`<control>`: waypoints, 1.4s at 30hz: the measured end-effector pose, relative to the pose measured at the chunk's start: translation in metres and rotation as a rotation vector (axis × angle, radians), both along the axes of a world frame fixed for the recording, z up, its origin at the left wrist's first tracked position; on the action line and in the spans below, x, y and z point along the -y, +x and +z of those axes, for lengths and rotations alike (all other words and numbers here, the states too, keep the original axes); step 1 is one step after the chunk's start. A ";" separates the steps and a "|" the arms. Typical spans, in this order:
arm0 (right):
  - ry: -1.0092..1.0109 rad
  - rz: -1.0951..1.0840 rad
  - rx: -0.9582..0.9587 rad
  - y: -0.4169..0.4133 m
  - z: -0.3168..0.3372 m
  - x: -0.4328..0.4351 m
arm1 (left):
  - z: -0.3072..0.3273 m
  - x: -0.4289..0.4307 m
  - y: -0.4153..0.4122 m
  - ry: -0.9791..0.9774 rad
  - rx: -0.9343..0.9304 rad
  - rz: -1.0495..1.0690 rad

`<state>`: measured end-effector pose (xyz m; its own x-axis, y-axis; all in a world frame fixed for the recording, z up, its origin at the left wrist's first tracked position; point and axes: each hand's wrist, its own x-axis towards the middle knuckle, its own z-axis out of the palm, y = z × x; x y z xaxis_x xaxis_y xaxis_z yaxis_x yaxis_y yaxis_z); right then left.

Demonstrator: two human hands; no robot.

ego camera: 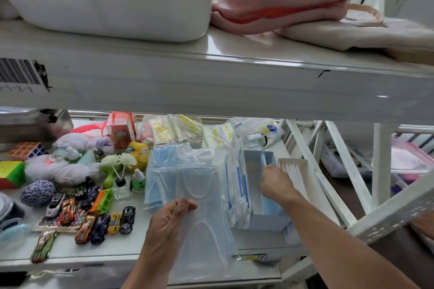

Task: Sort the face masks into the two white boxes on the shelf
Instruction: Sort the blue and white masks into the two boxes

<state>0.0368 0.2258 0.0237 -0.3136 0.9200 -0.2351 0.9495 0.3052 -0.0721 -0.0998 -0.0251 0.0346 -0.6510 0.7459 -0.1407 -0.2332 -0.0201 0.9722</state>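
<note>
White metal shelving fills our view; at 7 o'clock our left hand pinches a wrapped blue mask between thumb and fingers, while at 4 o'clock our right hand dips fingers-first into the white box; we cannot tell its grip.

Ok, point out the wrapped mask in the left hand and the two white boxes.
wrapped mask (206, 230), head view, middle of its clear sleeve.
blue-mask box (267, 222), head view, front wall.
white-mask box (307, 171), head view, right wall.
</note>
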 end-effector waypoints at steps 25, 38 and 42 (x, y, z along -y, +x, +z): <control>-0.422 -0.026 -1.086 0.010 0.064 0.117 | 0.022 -0.007 0.005 -0.051 -0.118 -0.028; -0.851 -0.252 -1.478 0.025 0.037 0.120 | 0.026 -0.019 0.016 -0.006 0.244 -0.014; -0.680 -0.221 -1.357 0.029 0.042 0.121 | 0.030 -0.018 0.017 -0.084 0.201 0.020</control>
<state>0.0662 0.1051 0.0659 -0.5083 0.8156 -0.2763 0.0750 -0.2777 -0.9577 -0.0828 -0.0069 0.0644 -0.6180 0.7137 -0.3297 -0.4225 0.0522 0.9049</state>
